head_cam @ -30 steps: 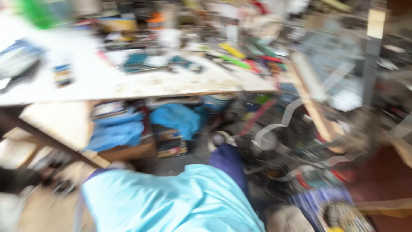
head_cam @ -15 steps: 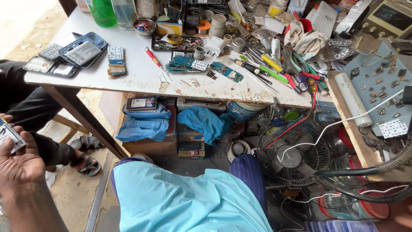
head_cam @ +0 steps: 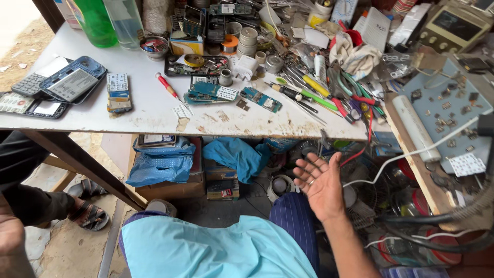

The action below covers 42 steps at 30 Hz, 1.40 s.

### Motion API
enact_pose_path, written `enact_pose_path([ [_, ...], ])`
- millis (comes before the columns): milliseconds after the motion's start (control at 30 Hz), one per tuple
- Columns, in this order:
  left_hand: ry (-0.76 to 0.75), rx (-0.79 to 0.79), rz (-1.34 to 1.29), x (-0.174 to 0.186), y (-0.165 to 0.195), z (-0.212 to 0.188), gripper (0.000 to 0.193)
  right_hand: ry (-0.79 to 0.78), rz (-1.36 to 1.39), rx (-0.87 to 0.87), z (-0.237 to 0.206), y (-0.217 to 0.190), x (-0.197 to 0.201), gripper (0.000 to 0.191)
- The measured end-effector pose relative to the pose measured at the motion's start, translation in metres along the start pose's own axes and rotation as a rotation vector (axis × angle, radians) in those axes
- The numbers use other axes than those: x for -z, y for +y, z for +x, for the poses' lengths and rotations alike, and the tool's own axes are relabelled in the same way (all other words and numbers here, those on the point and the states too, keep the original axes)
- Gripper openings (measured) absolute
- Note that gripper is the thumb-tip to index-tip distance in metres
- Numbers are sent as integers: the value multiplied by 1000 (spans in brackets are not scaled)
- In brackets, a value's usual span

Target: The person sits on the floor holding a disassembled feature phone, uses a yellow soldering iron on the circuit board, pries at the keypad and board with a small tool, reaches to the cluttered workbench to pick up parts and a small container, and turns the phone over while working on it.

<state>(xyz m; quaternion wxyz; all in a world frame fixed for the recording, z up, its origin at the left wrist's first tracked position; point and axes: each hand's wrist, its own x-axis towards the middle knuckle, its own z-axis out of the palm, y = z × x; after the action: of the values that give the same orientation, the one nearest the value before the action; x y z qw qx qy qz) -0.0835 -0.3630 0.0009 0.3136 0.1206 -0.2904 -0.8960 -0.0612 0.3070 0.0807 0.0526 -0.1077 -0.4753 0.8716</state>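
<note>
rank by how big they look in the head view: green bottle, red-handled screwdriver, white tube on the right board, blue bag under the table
1. blue bag
2. green bottle, though cut off by the frame
3. white tube
4. red-handled screwdriver

The bag lies lower, nearer the camera, which inflates it.

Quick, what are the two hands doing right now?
Right hand: open, palm up, empty, below the white table edge.
Left hand: only partly in view at the frame's edge; cannot tell.

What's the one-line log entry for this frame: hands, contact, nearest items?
right hand: open, palm up, empty, below table edge | left hand: frame edge, grip unclear | nearest: circuit boards, screwdrivers on white table
</note>
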Motion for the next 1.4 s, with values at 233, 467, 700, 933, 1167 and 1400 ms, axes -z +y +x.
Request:
enact_pose_path([
  [233, -78, 30, 515, -47, -61, -62, 38, -156, -81, -147, -10, 51, -27, 69],
  [467, -387, 287, 466, -145, -197, -207, 9, -391, -596, 24, -27, 28, -71, 37],
  [700, -854, 263, 763, -173, -235, -280, 20, -62, -1247, 720, 39, -82, -118, 45],
  [933, -820, 405, 868, -135, -260, -294, 22, -285, -1503, 747, 103, -96, -149, 71],
  [1167, -630, 512, 965, -99, -285, -289, 22, -224, -1609, 527, 113, -90, -155, 66],
  [1400, -674, 527, 977, -96, -290, -288, 23, -231, -1331, 541, 110, -88, -137, 49],
])
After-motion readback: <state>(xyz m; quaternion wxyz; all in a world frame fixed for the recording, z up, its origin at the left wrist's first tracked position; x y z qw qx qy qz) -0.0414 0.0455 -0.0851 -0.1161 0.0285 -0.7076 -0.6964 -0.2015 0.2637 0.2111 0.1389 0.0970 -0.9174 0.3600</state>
